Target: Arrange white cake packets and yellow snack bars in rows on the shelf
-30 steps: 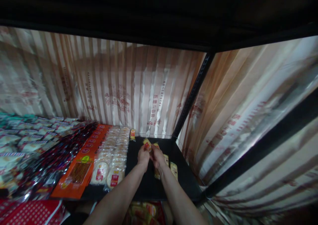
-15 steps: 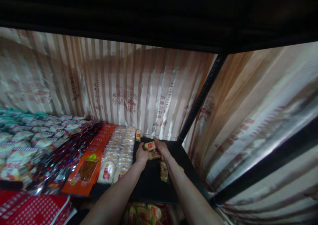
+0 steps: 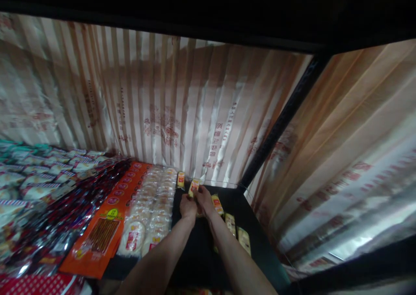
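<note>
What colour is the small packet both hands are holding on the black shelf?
Yellow with a red label: the small packet, seen in the head view.

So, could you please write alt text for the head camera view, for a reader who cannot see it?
Two bare hands, the left hand and the right hand, meet over a dark shelf and hold a small yellow packet. More yellow packets lie to the right, round white cakes and orange packs to the left, before a striped curtain.
</note>
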Available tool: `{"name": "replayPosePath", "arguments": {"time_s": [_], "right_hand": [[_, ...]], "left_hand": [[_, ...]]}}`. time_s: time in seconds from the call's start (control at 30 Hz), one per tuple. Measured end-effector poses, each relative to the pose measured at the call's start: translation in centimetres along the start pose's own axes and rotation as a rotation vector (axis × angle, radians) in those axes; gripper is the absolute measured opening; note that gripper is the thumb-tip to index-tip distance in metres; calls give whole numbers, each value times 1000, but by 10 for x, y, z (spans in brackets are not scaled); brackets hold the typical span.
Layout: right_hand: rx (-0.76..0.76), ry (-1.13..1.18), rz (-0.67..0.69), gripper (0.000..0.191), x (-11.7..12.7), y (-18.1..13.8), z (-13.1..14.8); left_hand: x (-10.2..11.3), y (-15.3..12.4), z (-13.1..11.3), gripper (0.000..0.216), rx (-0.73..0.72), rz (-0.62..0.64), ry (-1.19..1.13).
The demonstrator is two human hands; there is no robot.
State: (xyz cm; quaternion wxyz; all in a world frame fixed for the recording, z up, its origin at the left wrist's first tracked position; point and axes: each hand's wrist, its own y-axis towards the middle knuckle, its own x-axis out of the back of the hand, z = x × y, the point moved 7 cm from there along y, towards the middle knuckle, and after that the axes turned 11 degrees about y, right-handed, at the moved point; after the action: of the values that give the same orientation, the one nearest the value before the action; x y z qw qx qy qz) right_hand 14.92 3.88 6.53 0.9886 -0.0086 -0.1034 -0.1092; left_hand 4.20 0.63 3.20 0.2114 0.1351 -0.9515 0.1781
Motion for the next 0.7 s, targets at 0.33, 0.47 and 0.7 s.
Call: {"name": "replayPosePath", "arguments": {"time_s": [0.33, 0.47, 0.7], "right_hand": [[46, -382, 23, 24, -13, 45, -10], [5, -416, -1, 35, -17, 54, -13], [-30, -391, -111, 28, -18, 59, -17]], "left_hand": [[12, 23, -23, 44, -88, -170, 235], [9, 26, -36, 43, -208, -198, 283], [-5, 41, -33, 41, -353, -174, 295]]}}
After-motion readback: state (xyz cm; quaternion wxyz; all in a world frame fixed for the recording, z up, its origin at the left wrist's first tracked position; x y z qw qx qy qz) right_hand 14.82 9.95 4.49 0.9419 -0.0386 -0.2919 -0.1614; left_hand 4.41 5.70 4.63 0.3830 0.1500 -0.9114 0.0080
